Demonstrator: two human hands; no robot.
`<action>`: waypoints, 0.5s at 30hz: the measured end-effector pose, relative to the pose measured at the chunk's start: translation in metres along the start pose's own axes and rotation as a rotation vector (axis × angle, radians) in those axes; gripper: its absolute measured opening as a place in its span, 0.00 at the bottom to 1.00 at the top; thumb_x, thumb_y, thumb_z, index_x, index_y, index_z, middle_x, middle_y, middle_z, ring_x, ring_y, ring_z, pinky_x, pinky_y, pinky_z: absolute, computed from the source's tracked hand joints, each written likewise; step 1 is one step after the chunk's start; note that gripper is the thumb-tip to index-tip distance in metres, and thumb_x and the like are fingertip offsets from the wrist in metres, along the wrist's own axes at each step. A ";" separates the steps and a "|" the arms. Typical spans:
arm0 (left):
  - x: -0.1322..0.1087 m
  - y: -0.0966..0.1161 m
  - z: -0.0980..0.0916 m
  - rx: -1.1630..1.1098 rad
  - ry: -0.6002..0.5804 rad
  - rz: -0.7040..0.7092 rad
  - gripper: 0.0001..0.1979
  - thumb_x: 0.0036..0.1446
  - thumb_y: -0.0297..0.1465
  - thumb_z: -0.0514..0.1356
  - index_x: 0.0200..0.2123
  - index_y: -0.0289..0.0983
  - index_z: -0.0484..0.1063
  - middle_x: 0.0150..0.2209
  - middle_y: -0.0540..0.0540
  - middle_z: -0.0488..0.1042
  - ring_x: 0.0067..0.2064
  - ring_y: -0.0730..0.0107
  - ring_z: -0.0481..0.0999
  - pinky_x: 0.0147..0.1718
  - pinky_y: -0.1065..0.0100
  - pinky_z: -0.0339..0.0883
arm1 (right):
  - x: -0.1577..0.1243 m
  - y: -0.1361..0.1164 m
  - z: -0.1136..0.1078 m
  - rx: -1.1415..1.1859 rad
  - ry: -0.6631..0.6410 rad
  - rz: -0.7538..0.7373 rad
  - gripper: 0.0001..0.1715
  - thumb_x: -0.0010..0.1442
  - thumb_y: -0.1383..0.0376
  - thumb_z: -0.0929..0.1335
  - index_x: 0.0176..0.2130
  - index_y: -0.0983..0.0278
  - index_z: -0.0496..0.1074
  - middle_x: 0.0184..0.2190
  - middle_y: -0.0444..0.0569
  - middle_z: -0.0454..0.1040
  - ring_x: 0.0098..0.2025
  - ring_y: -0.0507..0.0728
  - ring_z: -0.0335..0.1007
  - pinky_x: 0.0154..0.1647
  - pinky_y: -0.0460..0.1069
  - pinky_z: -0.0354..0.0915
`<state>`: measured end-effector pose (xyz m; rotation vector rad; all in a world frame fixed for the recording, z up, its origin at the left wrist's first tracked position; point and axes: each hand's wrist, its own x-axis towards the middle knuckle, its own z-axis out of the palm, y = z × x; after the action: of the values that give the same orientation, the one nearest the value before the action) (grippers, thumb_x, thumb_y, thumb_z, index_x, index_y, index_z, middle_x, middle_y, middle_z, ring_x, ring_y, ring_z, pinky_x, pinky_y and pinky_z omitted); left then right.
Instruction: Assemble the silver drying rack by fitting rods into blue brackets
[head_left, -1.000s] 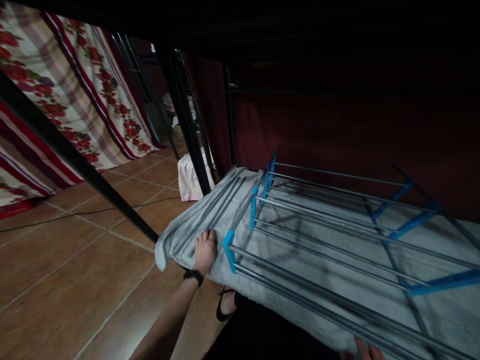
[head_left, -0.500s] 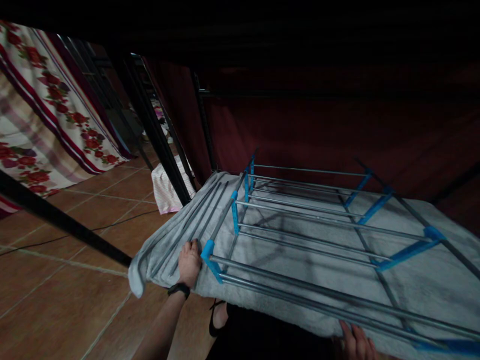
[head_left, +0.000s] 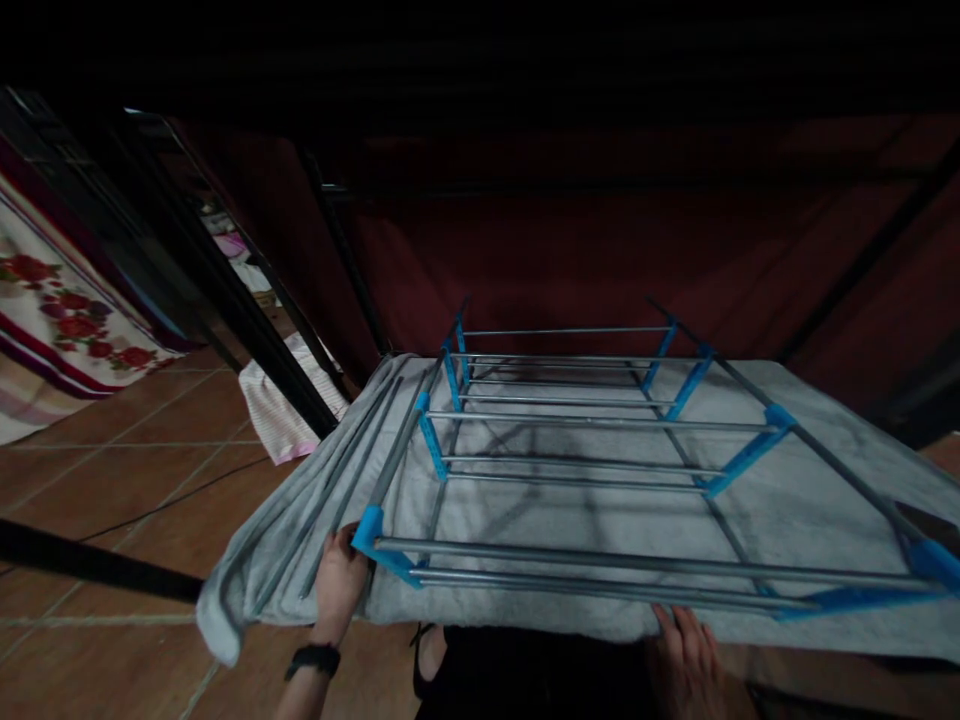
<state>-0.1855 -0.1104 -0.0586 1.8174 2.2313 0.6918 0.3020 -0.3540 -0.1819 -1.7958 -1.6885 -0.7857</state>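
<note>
A rack frame of grey metal tubes (head_left: 570,560) with blue plastic connectors (head_left: 439,447), like a shoe rack, lies on a grey blanket (head_left: 555,515). My left hand (head_left: 340,580), with a dark band at the wrist, is at the rack's front left corner. Its fingers curl against the blue connector there and are partly hidden. Several loose metal tubes (head_left: 356,465) lie on the blanket just left of the rack. At the front edge is my right hand (head_left: 684,655), its fingers stretched out and their tips by the lowest front tube.
Dark metal posts (head_left: 247,310) and a dark overhead structure frame the space. Behind hangs a dark red cloth (head_left: 562,250). On the tiled floor (head_left: 120,480) at left are a cable and a striped cloth (head_left: 281,400). A flowered curtain (head_left: 75,320) hangs farther left.
The view has swung right, so the rack shows more squarely. My left hand has gone from lying on the blanket to the corner connector. My right hand stays at the front edge.
</note>
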 end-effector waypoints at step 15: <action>-0.005 0.001 -0.007 -0.187 0.069 -0.155 0.05 0.48 0.35 0.53 0.28 0.41 0.66 0.27 0.43 0.76 0.38 0.51 0.78 0.32 0.61 0.70 | -0.005 -0.006 -0.001 0.020 -0.102 0.089 0.26 0.70 0.56 0.57 0.60 0.67 0.63 0.55 0.63 0.69 0.63 0.70 0.60 0.60 0.70 0.59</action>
<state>-0.1862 -0.1169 -0.0522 1.5378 2.2362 0.9105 0.2961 -0.3575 -0.1851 -1.9123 -1.6612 -0.6466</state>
